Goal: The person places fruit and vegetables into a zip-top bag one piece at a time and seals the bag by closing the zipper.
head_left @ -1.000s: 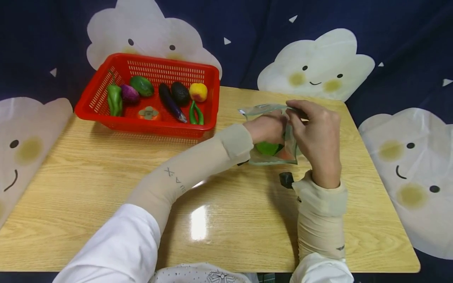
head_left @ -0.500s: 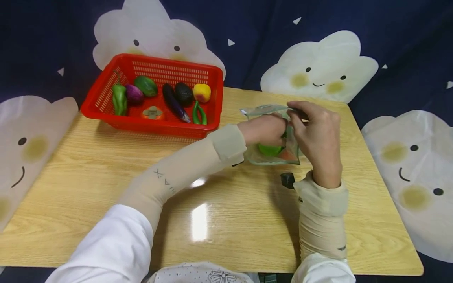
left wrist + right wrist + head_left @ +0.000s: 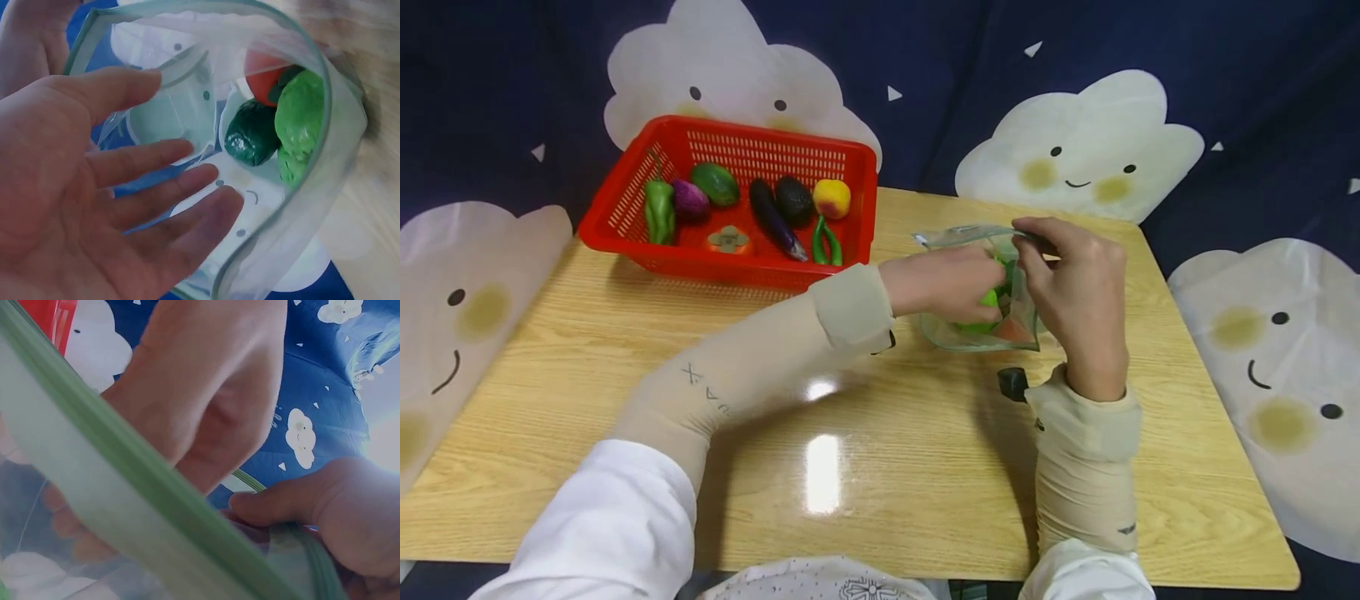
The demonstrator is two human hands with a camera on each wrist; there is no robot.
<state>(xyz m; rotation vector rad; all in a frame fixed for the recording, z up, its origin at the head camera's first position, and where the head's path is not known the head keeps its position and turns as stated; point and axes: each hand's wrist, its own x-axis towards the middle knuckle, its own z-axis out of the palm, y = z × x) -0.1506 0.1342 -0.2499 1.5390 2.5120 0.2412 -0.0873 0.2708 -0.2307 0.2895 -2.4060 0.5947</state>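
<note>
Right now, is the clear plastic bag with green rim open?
Open: left wrist view shows the bag gaping at its green rim, a glossy dark-green item inside.

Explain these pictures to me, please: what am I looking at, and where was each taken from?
There is no machine here, just a person working bare-handed. The wide picture comes from a camera worn on the head, looking forward and down; the two close ones come from a camera on each wrist.

On the wooden table stands a red basket of fruit and vegetables, including an eggplant.

The right hand pinches the edge of a clear bag. The left hand is at the bag's open mouth, its fingers apart and holding nothing. Inside lie a red item, a dark green one and something bright green.
</note>
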